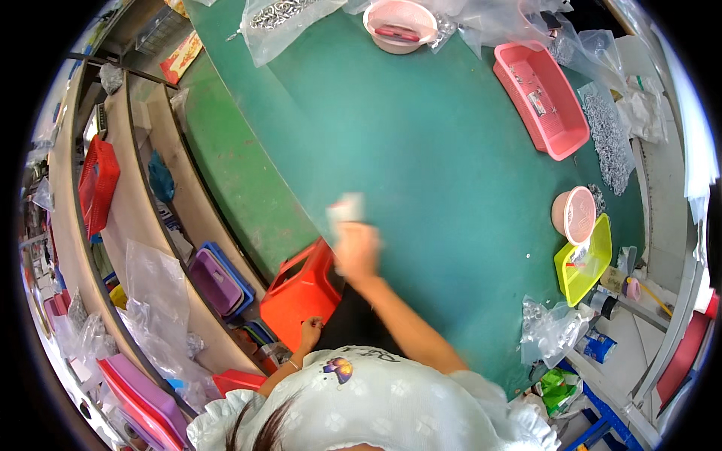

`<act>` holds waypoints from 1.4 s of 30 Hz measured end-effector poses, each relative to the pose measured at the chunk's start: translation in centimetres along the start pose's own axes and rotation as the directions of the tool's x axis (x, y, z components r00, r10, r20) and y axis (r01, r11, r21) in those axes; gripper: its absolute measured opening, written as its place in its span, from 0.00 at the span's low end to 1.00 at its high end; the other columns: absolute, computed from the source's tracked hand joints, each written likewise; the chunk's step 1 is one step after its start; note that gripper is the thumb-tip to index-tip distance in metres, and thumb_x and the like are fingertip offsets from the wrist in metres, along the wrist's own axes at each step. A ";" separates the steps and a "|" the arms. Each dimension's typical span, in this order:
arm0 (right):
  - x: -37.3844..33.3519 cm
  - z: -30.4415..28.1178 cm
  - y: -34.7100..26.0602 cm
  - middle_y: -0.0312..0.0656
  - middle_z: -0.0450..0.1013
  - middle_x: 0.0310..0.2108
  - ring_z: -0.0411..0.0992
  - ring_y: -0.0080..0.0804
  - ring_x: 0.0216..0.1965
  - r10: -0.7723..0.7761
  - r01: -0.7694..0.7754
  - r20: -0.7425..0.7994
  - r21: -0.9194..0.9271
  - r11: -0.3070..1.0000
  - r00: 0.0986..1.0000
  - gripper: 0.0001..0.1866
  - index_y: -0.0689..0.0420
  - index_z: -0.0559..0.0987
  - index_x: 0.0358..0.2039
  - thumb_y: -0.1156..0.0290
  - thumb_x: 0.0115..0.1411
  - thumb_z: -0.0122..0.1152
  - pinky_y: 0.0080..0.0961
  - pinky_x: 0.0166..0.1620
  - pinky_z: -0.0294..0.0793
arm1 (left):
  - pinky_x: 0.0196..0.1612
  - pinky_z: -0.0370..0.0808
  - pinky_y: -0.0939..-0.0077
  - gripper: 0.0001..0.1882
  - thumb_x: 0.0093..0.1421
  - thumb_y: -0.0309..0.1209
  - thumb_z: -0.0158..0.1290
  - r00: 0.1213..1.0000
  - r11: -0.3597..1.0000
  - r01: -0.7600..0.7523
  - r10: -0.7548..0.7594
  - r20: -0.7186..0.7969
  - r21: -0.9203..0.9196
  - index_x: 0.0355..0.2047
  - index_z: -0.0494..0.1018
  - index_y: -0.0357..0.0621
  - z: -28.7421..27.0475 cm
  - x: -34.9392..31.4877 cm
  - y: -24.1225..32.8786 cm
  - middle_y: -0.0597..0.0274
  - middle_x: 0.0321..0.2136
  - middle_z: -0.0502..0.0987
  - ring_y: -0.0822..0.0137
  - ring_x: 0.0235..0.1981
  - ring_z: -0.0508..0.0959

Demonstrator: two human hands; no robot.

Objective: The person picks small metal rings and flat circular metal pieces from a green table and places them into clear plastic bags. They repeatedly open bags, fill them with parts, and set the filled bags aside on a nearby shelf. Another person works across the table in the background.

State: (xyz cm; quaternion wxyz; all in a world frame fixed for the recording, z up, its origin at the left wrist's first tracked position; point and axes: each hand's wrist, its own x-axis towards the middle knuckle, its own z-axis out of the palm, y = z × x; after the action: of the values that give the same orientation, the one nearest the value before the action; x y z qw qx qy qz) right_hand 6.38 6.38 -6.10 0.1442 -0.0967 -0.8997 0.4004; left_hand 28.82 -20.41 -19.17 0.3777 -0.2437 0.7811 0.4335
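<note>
My right hand (pixel 356 252), blurred, pinches a small pale packet (pixel 346 207) over the near edge of the green table (pixel 421 150). My left hand (pixel 310 328) lies at seven o'clock from it, fingers curled on the orange basket (pixel 301 289)'s near rim; the pink basket (pixel 540 98) sits well apart at two o'clock.

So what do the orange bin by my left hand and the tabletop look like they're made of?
The orange bin looks like moulded plastic: one solid bright colour, a cut-out handle slot and a slight sheen. The tabletop seems covered in a green mat, perhaps rubber or vinyl: flat, matte and uniform. The left hand rests at the bin's near edge.
</note>
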 end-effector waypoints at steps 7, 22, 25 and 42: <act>10.1 -4.9 -1.0 0.46 0.66 0.37 0.63 0.41 0.38 -0.036 0.077 -0.247 0.161 0.984 0.968 0.12 0.60 0.73 0.37 0.81 0.51 0.51 0.33 0.45 0.64 | 0.31 0.73 0.76 0.10 0.59 0.23 0.46 1.000 0.996 0.020 -0.022 -0.017 -0.085 0.39 0.72 0.33 0.2 -0.9 -0.3 0.55 0.26 0.77 0.68 0.27 0.76; 25.1 -11.9 12.7 0.48 0.63 0.29 0.60 0.42 0.35 -0.071 -0.021 -0.492 -0.179 0.984 0.868 0.06 0.62 0.71 0.28 0.74 0.55 0.46 0.36 0.36 0.60 | 0.37 0.74 0.71 0.10 0.57 0.27 0.50 1.000 0.995 -0.014 0.016 -0.024 0.097 0.38 0.74 0.36 -1.1 1.0 2.4 0.53 0.28 0.78 0.64 0.31 0.78; 24.4 -13.0 19.7 0.50 0.66 0.31 0.62 0.48 0.35 0.020 -0.209 -0.568 -0.269 0.940 0.823 0.06 0.61 0.71 0.28 0.73 0.52 0.49 0.41 0.38 0.61 | 0.38 0.73 0.72 0.10 0.56 0.27 0.50 0.999 0.994 0.040 -0.040 0.004 0.105 0.37 0.74 0.36 -2.7 2.0 2.4 0.53 0.28 0.78 0.64 0.32 0.77; -7.5 -10.6 4.7 0.45 0.65 0.18 0.65 0.40 0.24 0.474 -0.494 -0.299 0.007 0.869 0.828 0.10 0.59 0.70 0.19 0.69 0.53 0.48 0.38 0.28 0.61 | 0.38 0.72 0.73 0.08 0.56 0.25 0.51 0.981 0.948 -0.157 0.116 0.157 0.276 0.35 0.76 0.35 -2.2 5.9 6.2 0.53 0.28 0.78 0.65 0.31 0.77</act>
State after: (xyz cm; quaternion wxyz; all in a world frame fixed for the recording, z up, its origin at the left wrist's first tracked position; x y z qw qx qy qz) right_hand 17.26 14.59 -4.22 0.1654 -0.3843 -0.8281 0.3731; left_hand 20.09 -19.49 -20.09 0.4316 -0.1006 0.8225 0.3565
